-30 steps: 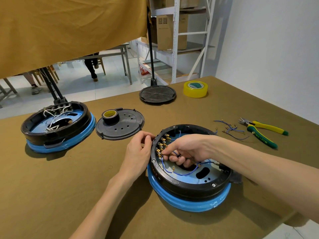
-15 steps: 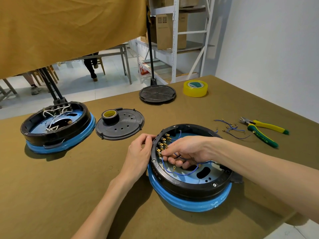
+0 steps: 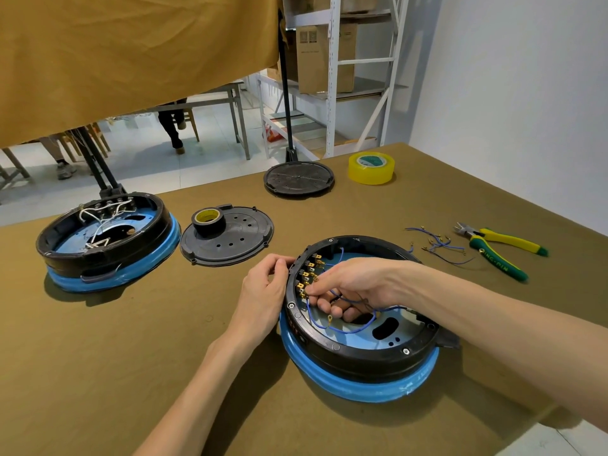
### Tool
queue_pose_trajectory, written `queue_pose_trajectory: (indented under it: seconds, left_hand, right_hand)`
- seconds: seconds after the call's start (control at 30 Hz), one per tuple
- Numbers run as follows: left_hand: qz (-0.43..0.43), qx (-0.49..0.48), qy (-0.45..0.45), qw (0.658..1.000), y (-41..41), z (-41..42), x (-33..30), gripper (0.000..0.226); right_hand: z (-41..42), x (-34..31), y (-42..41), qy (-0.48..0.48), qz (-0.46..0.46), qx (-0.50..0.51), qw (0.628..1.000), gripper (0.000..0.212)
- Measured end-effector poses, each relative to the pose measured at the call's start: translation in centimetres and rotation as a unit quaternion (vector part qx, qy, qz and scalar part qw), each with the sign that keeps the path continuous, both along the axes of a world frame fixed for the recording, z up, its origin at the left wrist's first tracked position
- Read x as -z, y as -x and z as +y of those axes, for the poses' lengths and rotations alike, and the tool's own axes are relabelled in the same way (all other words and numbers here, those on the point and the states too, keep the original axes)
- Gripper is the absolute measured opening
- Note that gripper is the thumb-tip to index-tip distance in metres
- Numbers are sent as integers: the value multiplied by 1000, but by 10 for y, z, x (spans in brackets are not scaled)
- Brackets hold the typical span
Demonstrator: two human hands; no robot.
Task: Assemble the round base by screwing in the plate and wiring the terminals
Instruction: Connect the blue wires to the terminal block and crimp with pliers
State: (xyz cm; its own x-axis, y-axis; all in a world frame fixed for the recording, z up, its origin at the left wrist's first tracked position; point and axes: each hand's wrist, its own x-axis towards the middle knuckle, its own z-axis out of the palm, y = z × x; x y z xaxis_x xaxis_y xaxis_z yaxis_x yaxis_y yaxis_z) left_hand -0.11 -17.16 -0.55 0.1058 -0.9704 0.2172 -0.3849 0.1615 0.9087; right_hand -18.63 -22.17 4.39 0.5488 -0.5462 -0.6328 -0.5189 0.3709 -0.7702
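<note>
The olive tabletop (image 3: 98,357) carries the round base (image 3: 358,366), near the front edge, black rim over a blue ring. The left hand (image 3: 263,291) grips its left rim, fingers curled over the edge. The right hand (image 3: 352,284) reaches inside, fingers pinching a blue wire (image 3: 348,330) at the brass terminals (image 3: 307,274) along the inner wall.

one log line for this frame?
step: wiring terminals | left hand: grips round base rim | right hand: pinches blue wire at terminals
</note>
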Motion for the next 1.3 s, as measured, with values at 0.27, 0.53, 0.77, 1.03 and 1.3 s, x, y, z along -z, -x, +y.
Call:
queue_pose_trajectory:
  seconds: [0.27, 0.53, 0.77, 1.03, 1.3]
  left_hand:
    - [14, -1, 15, 1000, 3, 3, 4, 32]
    - [6, -14, 7, 1000, 4, 6, -1, 27]
    - [-145, -61, -31, 987, -14, 5, -27, 25]
    - [-182, -16, -142, 973, -19, 11, -48, 36]
    - [-232, -61, -99, 966, -4, 17, -49, 22]
  right_hand:
    - [2, -3, -9, 12, 5, 29, 999, 17]
    - [4, 1, -9, 8, 10, 52, 999, 18]
    - [6, -4, -3, 1, 2, 64, 998, 11]
    - [7, -7, -12, 36, 45, 76, 995, 12]
    - [7, -6, -14, 48, 56, 93, 993, 6]
